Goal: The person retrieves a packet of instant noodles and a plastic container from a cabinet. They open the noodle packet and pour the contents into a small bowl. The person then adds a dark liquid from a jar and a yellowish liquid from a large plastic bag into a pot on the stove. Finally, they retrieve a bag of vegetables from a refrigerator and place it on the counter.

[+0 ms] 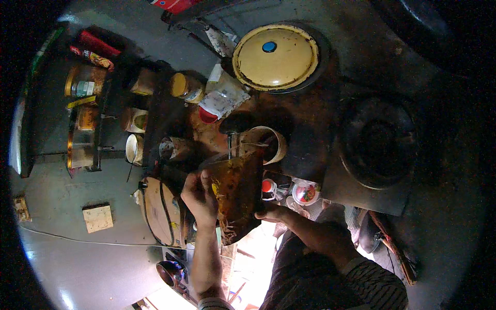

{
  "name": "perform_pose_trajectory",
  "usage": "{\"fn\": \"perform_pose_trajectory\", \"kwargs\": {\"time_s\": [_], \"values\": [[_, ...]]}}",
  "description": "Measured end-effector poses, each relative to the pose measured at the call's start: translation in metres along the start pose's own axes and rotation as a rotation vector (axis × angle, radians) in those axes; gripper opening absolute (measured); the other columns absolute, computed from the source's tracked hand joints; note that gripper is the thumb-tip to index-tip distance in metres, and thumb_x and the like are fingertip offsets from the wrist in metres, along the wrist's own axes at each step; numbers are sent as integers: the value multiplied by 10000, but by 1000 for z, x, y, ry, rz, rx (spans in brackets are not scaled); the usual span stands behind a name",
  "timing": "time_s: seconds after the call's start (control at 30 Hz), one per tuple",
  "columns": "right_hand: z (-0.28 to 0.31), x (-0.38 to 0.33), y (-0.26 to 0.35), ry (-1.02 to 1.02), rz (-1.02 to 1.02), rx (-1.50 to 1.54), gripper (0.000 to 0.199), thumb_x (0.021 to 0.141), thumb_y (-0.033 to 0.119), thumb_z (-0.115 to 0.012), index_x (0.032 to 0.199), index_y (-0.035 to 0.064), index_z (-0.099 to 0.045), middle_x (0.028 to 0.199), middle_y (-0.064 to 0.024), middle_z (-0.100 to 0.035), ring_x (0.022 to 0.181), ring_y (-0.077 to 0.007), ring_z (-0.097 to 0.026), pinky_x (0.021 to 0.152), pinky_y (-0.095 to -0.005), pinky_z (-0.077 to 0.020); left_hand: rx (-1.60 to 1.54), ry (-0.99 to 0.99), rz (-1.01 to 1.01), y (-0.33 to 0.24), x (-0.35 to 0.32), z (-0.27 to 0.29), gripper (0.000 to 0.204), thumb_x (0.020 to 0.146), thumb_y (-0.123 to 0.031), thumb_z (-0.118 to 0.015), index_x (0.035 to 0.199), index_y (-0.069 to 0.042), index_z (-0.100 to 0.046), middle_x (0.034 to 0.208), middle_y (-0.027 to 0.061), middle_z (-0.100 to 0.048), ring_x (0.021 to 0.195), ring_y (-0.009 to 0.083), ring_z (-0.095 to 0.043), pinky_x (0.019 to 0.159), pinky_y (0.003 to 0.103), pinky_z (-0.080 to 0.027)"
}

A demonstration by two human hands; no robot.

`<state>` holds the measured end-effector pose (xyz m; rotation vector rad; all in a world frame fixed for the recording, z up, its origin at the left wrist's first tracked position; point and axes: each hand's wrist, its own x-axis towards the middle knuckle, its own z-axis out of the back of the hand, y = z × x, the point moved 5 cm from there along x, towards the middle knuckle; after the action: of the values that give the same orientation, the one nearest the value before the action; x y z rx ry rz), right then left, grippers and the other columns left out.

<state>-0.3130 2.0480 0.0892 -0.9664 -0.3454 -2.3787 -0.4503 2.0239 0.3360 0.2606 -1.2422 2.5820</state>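
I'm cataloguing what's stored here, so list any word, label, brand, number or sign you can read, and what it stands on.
None is clear enough to quote.
Jar with a pale label: too small and blurred.
Red-and-yellow packet: markings too small to read.
Red item at the top edge: cut off, nothing legible.
Dark stained slab in the left hand and right hand: no lettering visible.
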Motion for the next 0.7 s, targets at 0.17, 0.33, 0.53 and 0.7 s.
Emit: {"fn": "perform_pose_trajectory", "kwargs": {"time_s": [0.17, 0.33, 0.53, 0.7], "values": [[15, 19, 4, -65, 22, -39, 288, 836, 122, -635, 1097, 28, -558, 975, -65, -604, 876, -187, -550, 804, -328, -465, 88, 20, -13, 5, 4, 8, 197, 902, -121, -542, 781, 34, -557, 647, 50, -520, 624, 92, -415, 571, 237, -384], [13, 22, 0, -90, 21, -21, 320, 831, 151, -645, 1107, 23, -545, 949, -66, -605, 834, -189, -557, 781, -322, -470, 149, 57, -126, -24, 21, -8, 161, 879, -101, -555, 782, 26, -559, 632, 113, -524, 583, 127, -411, 550, 264, -395], [8, 26, 25, -59, 38, -187, 343, 844, 215, -629, 1109, 17, -540, 973, -74, -612, 853, -196, -576, 765, -333, -480, 97, 105, -55, -22, 29, -11, 130, 857, -90, -568, 783, 16, -569, 647, 159, -531, 550, 176, -418, 546, 281, -409], [3, 28, 37, -61, 82, -202, 299, 848, 176, -613, 1102, 27, -557, 1012, -99, -618, 904, -225, -590, 778, -353, -480, 245, 137, -164, -35, 33, -14, 96, 833, -68, -576, 793, 18, -578, 669, 169, -561, 565, 190, -499, 564, 294, -430]]}}
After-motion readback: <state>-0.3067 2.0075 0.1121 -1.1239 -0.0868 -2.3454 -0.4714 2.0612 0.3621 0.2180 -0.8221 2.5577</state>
